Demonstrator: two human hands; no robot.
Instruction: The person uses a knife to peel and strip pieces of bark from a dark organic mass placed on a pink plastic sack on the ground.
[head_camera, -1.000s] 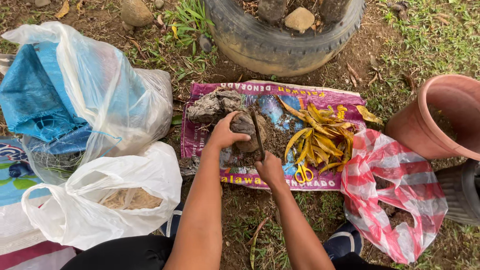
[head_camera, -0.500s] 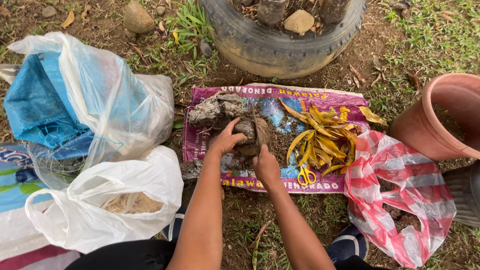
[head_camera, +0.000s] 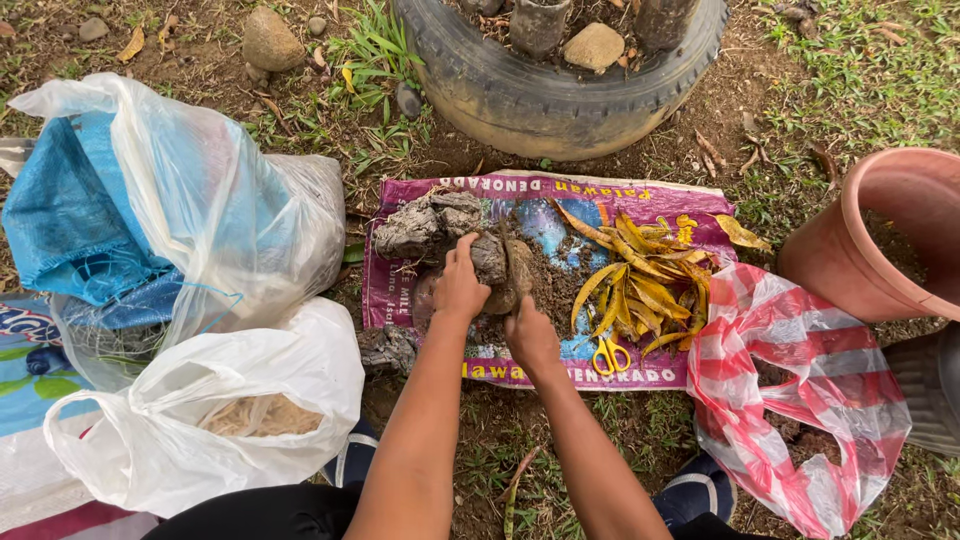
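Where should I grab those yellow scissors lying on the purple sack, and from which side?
Take the yellow scissors by the two loop handles, coming from the near side, at the sack's front edge. The handles point toward the person and lie bare, while the blades run up under the pile of yellow leaves. The right hand is nearest.

the terracotta pot (head_camera: 880, 235) and old tyre (head_camera: 560, 95) are cut off by the frame's edges.
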